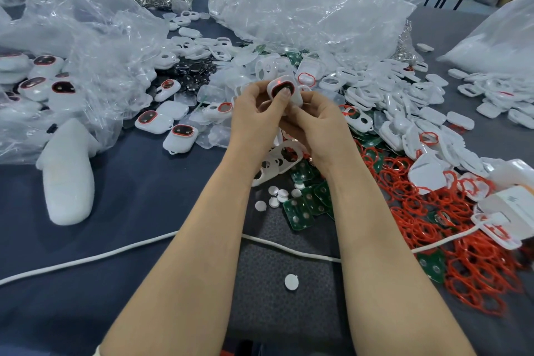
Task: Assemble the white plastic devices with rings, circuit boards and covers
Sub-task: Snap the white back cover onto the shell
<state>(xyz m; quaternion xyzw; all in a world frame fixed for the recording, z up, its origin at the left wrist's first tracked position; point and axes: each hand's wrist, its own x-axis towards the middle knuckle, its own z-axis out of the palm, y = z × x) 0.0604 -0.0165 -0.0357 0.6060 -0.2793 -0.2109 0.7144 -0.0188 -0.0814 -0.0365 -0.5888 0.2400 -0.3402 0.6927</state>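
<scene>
**Forearms (187,269) reach across a crowded workbench**

White cable (86,260) crosses the blue table (144,196) beneath both arms. Beyond it, the left hand (254,115) and right hand (318,127) together clasp a white plastic device (281,82) above the parts heap, the left thumb pressing its red-ringed dark window. Green circuit boards (300,211) lie under the wrists; red rings (462,269) sprawl at right.

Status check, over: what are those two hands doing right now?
Left hand and right hand both gripping one white device, a thumb on its dark, red-ringed face. Red rings and green boards heaped nearby; nothing blocking the hands.
</scene>
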